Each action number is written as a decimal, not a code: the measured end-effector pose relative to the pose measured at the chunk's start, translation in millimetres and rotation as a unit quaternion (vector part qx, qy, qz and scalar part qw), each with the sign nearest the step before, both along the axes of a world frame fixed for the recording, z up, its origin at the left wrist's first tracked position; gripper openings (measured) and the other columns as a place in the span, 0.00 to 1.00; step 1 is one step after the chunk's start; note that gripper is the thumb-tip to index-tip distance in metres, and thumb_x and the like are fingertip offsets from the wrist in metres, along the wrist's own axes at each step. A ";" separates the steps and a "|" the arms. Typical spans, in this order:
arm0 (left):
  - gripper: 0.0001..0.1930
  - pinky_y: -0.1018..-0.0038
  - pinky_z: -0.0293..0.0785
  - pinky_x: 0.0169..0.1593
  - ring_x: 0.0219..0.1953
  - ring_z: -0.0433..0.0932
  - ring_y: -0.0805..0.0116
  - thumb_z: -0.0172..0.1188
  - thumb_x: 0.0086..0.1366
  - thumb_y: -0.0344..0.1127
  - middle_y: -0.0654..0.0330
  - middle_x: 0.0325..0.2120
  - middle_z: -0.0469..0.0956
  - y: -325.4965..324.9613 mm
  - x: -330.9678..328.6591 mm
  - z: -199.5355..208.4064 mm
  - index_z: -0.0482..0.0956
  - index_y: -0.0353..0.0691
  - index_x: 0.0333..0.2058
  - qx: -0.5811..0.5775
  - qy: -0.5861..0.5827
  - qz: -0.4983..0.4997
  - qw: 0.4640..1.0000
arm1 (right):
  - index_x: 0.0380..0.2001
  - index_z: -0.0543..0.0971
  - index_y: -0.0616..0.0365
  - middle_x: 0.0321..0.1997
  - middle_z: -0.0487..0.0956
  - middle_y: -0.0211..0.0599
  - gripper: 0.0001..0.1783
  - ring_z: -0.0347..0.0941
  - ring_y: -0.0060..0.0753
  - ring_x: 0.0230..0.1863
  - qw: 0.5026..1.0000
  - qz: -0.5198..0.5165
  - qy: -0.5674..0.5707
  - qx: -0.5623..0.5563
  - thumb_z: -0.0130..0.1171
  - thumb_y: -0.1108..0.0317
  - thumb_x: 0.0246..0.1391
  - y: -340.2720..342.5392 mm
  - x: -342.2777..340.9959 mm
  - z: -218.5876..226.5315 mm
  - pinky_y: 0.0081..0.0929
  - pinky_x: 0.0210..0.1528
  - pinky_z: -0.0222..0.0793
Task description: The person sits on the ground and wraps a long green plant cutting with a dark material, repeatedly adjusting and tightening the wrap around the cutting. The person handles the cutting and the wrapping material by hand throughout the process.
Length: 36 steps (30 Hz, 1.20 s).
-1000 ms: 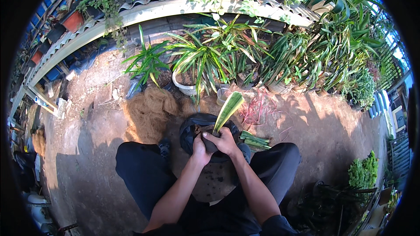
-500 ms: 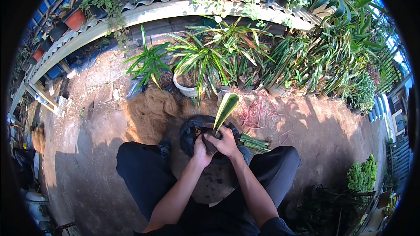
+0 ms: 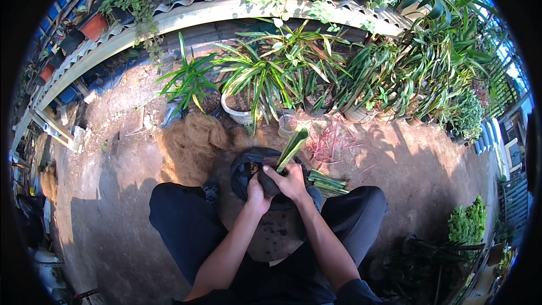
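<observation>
A green leaf with pale yellow edges, like a snake plant leaf, stands up from a dark, soil-like clump between my hands. My left hand is cupped round the clump's left side, its thumb on top. Against the other side, my right hand closes round the clump and the leaf's base. Both hands are over a container lined with black plastic, between my knees. What lies deeper in it is mostly hidden. Just right of it, several cut green leaves lie on the ground.
A heap of brown fibre lies left of the container. Beyond my hands are a clear plastic cup, a tangle of pink strings and a white pot with a leafy plant. More potted plants line the far side, below a shelf beam.
The leaf has turned and tilted slightly right, showing a narrower, folded-looking face. My hands have shifted a little with the clump, still gripping it.
</observation>
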State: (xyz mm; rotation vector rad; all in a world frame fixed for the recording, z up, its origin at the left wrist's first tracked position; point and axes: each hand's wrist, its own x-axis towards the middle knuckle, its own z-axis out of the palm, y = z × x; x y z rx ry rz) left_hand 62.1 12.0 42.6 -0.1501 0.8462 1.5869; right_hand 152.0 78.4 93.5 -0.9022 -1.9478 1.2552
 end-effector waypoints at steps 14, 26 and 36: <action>0.23 0.57 0.75 0.56 0.53 0.76 0.63 0.54 0.69 0.50 0.58 0.51 0.74 -7.8 -1.0 23.2 0.67 0.44 0.57 0.080 0.078 -0.086 0.990 | 0.45 0.81 0.64 0.46 0.81 0.40 0.27 0.74 0.29 0.48 0.921 -0.047 0.131 -0.363 0.51 0.48 0.64 11.9 2.9 -0.5 0.26 0.54 0.68; 0.24 0.54 0.74 0.58 0.56 0.73 0.61 0.48 0.72 0.48 0.56 0.56 0.70 -10.9 -9.7 18.3 0.64 0.44 0.61 0.120 0.015 -0.076 0.990 | 0.51 0.75 0.65 0.53 0.78 0.39 0.18 0.72 0.31 0.54 0.950 0.032 0.149 -0.274 0.53 0.73 0.57 14.5 7.2 1.1 0.28 0.61 0.62; 0.27 0.51 0.74 0.57 0.56 0.73 0.60 0.55 0.69 0.44 0.55 0.57 0.68 -14.1 -13.4 21.6 0.61 0.42 0.62 0.182 0.030 -0.118 0.976 | 0.48 0.76 0.65 0.53 0.78 0.39 0.16 0.72 0.30 0.53 0.949 0.026 0.188 -0.250 0.51 0.75 0.57 16.7 10.7 0.4 0.27 0.60 0.64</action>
